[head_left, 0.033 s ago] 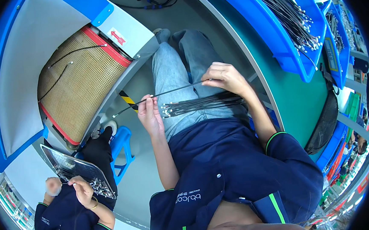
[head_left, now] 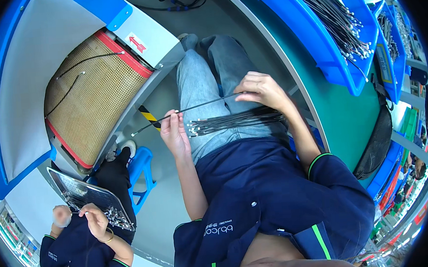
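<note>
One thin black cable (head_left: 202, 105) with a small white connector at its left end stretches slanting between my two hands, above my lap. My left hand (head_left: 175, 136) pinches it some way in from that end, between thumb and fingertips. At the other end, the fingers of my right hand (head_left: 261, 91) are closed on the cable and hide its tip. Across my thighs lies a bundle of similar black cables (head_left: 238, 121), white connectors toward the left. My right forearm passes over the bundle's right end.
To the left, a mesh conveyor belt (head_left: 102, 91) with red edges carries two black cables (head_left: 89, 58). A blue bin (head_left: 335, 60) of cables stands on the green table (head_left: 345, 124) at right. Lower left, a co-worker's hands (head_left: 96, 222) work over a metal tray (head_left: 60, 176), near a blue stool (head_left: 142, 170).
</note>
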### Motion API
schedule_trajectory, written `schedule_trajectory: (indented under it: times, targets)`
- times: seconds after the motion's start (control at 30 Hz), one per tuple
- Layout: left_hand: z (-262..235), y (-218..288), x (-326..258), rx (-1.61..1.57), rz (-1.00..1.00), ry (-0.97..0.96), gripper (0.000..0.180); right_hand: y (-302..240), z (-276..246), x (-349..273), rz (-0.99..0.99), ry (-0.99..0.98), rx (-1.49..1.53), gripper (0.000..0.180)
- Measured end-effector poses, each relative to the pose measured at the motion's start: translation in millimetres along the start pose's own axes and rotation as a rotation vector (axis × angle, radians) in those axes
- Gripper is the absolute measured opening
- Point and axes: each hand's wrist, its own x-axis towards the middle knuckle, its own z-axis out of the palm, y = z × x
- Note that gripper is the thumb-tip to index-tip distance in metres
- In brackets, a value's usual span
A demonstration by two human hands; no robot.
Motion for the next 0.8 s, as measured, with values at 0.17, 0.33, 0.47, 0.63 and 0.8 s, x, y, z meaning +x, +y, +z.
schedule_trajectory:
  times: [0.17, 0.33, 0.47, 0.63, 0.8]
  targets:
    - [10.5, -3.6, 1.0, 0.033, -0.036, -0.031, 0.015, -8.1, -9.4, 5.2, 0.055, 0.045, 0.014, 0.018]
    - [22.3, -6.9, 2.3, 0.034, -0.085, -0.065, 0.014, -20.4, -5.6, 18.8, 0.029, -0.114, -0.09, 0.013]
    - [32.6, -4.6, 3.7, 0.046, -0.105, -0.087, 0.014, -20.8, -2.6, 21.1, 0.036, -0.127, -0.115, 0.011]
    - [37.7, 5.6, 7.6, 0.075, -0.206, -0.149, 0.024, -19.8, -2.8, 23.7, 0.018, -0.105, -0.107, 0.012]
    - [40.6, 33.0, -8.6, 0.424, -0.297, -0.54, 0.031, -18.9, -1.6, 34.3, -0.013, -0.049, -0.138, 0.013]
